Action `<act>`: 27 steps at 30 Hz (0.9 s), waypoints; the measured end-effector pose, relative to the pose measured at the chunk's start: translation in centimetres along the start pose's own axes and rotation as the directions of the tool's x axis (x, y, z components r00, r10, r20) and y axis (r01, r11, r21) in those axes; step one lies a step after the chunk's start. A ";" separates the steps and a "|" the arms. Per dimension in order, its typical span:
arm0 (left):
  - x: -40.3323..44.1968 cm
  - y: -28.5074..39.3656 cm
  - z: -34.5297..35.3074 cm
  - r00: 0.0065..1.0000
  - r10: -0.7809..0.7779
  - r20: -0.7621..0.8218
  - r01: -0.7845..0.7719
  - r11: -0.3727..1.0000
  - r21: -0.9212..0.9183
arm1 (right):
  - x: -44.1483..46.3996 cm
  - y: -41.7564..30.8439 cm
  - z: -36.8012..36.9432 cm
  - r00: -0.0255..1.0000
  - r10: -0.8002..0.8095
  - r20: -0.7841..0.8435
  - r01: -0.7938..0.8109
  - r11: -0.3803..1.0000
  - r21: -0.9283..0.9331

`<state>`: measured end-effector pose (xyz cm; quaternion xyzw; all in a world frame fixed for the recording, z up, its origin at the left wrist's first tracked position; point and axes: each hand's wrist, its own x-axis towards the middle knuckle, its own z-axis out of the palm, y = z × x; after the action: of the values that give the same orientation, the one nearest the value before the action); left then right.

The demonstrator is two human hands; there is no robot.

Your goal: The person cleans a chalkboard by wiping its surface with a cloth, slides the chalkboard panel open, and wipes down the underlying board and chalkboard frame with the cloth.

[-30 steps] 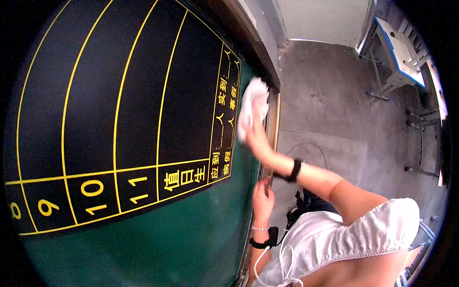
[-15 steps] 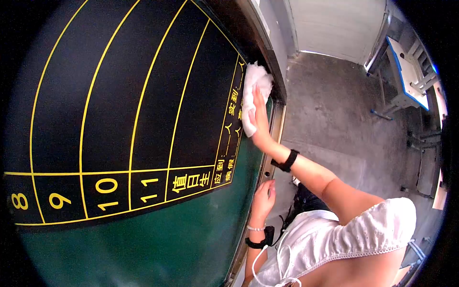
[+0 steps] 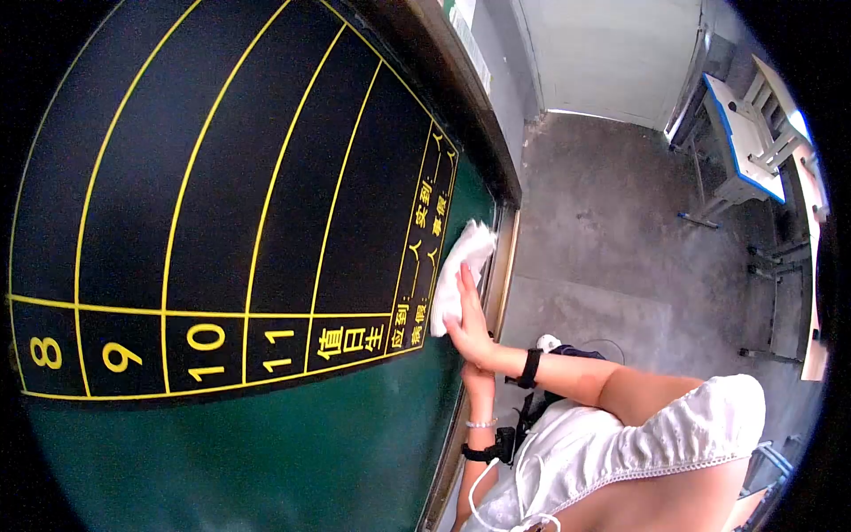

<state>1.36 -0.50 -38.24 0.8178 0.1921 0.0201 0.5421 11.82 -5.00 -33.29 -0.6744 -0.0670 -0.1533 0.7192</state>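
Note:
My right hand (image 3: 470, 332) presses a crumpled white cloth (image 3: 459, 275) against the green board (image 3: 266, 452), with its fingers lying along the cloth. The cloth is beside the lower yellow writing of a black chart panel (image 3: 204, 195) with yellow lines, numbers and characters. Just below my right wrist, my left hand (image 3: 479, 383) is at the board's edge ledge (image 3: 505, 284). Its fingers are mostly hidden behind my right hand and wrist. Both wrists wear black bands.
Beyond the board frame lies a grey floor (image 3: 594, 230). A pale door (image 3: 612, 58) stands at the top. Desks with blue edging (image 3: 740, 146) line the right side. A white shoe (image 3: 548, 342) shows beside dark trousers.
My right hand and the cloth have moved down along the board's edge, closer to my left hand. My left hand's fingers, visible earlier, are now mostly covered.

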 end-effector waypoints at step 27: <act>-5.0 -3.3 -4.9 0.988 -0.122 0.092 0.137 0.975 -0.174 | 2.5 11.9 0.0 0.628 0.754 -0.192 -0.667 0.648 0.368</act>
<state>-5.44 3.26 -38.25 0.7515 0.2205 -0.0311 0.6211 17.88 -4.85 -43.81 -0.5082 0.3080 0.0461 0.8030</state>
